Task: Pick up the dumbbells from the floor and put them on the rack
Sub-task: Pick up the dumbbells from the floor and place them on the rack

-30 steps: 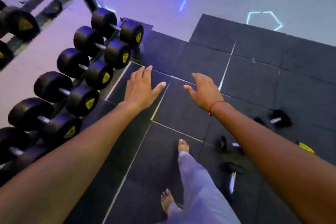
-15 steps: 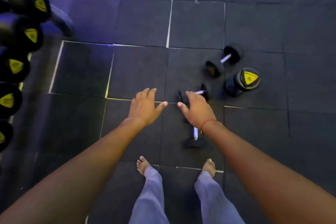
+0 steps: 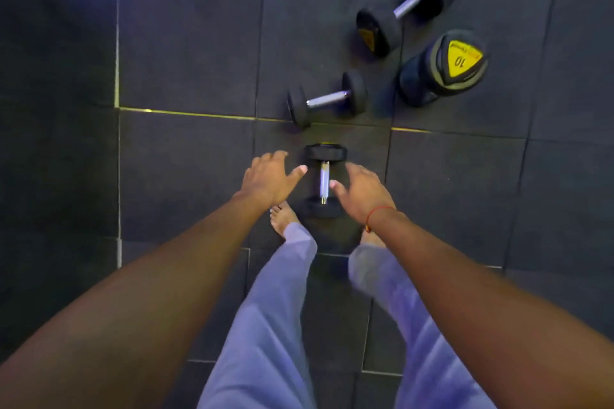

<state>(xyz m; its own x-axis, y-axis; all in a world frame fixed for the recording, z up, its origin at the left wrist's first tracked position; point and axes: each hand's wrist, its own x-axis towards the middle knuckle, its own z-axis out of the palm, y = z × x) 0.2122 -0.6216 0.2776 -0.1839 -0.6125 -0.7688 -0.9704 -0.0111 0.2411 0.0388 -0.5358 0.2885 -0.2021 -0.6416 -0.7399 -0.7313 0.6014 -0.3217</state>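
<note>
Left hand [image 3: 265, 181] and right hand [image 3: 360, 191], both open and empty, either side of small dumbbell [image 3: 324, 181] on floor [image 3: 186, 43].

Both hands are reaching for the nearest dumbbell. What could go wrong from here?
The nearest dumbbell lies just ahead of bare toes; a slipped grip could land on them. Neither the left hand nor the right hand holds it yet. The 10 dumbbell stands on end and might topple if bumped.
</note>
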